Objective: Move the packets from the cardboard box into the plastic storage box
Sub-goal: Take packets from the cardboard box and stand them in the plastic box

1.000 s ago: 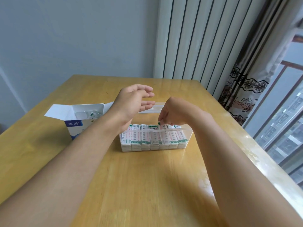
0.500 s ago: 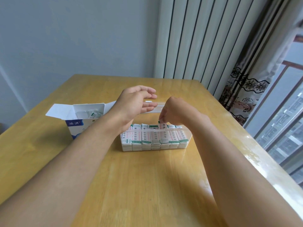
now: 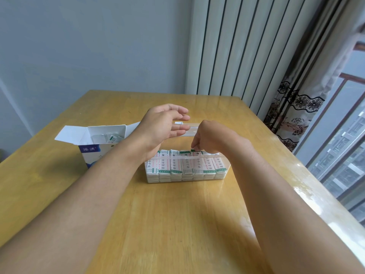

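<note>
My right hand pinches a packet down into the row filling the plastic storage box on the wooden table. My left hand hovers above with its fingers loose. To the left stands the open cardboard box, packets inside. Beyond are a radiator, curtain and window.

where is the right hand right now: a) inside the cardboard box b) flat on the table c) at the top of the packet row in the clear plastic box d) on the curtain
c: the right hand has its fingertips curled down onto the white and green packets standing in a row in the clear plastic storage box, apart from the open white and blue cardboard box.
</note>
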`<state>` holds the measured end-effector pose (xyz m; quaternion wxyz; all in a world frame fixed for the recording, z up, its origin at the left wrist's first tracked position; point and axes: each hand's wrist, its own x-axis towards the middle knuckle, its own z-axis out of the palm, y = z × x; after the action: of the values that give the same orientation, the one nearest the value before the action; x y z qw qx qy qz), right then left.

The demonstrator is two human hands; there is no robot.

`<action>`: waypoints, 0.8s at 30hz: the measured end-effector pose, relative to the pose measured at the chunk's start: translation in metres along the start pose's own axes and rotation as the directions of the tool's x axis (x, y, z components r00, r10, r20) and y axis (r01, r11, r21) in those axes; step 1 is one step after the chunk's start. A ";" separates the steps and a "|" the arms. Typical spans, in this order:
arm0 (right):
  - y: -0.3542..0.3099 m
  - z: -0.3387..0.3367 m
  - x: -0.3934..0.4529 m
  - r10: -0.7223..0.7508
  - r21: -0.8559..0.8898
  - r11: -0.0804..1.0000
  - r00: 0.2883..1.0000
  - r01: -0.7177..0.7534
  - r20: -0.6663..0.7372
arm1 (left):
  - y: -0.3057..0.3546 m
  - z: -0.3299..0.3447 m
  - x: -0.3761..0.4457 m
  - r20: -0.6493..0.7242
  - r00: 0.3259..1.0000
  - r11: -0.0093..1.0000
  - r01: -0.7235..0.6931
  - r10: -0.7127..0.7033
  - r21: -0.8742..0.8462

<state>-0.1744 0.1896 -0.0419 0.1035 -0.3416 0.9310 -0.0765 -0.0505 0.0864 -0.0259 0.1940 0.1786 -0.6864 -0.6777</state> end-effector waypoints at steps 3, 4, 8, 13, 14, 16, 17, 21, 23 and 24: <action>0.000 0.001 -0.001 -0.014 -0.023 1.000 1.000 0.014 0.021 | 0.001 0.000 -0.001 0.000 1.000 1.000 -0.002 0.002 0.007; -0.001 0.001 -0.002 -0.017 -0.036 0.999 0.999 0.018 0.028 | 0.001 0.000 -0.001 -0.001 1.000 1.000 -0.003 0.003 0.008; -0.003 0.001 -0.004 -0.027 -0.069 0.997 0.999 0.030 0.042 | 0.001 0.000 -0.001 -0.003 1.000 1.000 -0.006 0.006 -0.001; 0.001 -0.002 -0.002 -0.013 -0.013 1.000 1.000 0.013 -0.025 | 0.002 -0.001 -0.001 0.000 1.000 1.000 -0.005 0.005 -0.018; 0.001 -0.001 -0.002 -0.013 -0.022 1.000 1.000 0.012 -0.024 | 0.002 -0.001 -0.001 0.000 1.000 1.000 -0.005 0.005 -0.019; 0.001 0.001 -0.002 -0.016 -0.053 0.998 1.000 0.016 -0.009 | 0.002 -0.001 -0.001 0.002 1.000 1.000 -0.005 0.005 -0.017; 0.000 0.002 -0.002 -0.016 -0.062 0.998 1.000 0.016 -0.001 | 0.002 -0.001 -0.001 0.003 1.000 1.000 -0.005 0.005 -0.017; -0.002 -0.001 -0.006 -0.019 -0.049 0.999 1.000 0.020 0.013 | 0.002 -0.002 -0.001 -0.002 1.000 1.000 -0.009 0.009 -0.016; -0.002 -0.002 -0.007 -0.033 -0.045 0.998 0.999 0.033 0.012 | 0.002 -0.002 -0.001 -0.003 1.000 1.000 -0.012 0.011 -0.016; -0.003 -0.002 -0.008 -0.036 -0.044 0.998 0.999 0.036 0.009 | 0.002 -0.002 -0.001 -0.003 1.000 1.000 -0.013 0.013 -0.015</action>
<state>-0.1674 0.1926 -0.0387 0.0983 -0.3609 0.9257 -0.0564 -0.0491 0.0854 -0.0237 0.2009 0.1738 -0.6821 -0.6813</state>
